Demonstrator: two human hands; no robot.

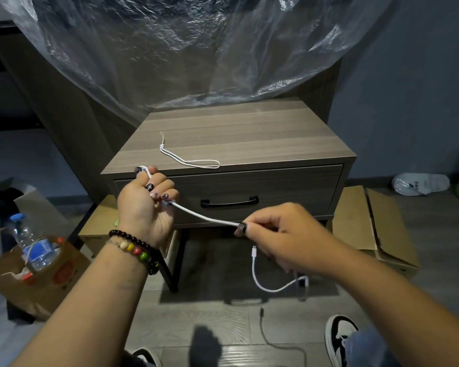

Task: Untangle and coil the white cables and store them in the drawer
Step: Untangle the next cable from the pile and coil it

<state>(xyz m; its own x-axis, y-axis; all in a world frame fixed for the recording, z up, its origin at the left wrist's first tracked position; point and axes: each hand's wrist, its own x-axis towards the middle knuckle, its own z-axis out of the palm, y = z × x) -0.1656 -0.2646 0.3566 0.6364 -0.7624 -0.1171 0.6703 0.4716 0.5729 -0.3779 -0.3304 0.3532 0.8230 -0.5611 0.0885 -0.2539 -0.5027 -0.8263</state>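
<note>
Nightstand with drawer closed. On its top surface lies a thin white cord. Left hand grips the white cable, right hand pinches it further along; connector end dangles below.

A home bedroom mid-move is suggested. A grey wood-grain bedside cabinet with one drawer and a black handle is seen just beyond the fingers. Crumpled clear plastic sheeting is draped behind it, flattened brown cardboard boxes are laid on the plank floor, and a white slipper is left by the wall.
</note>
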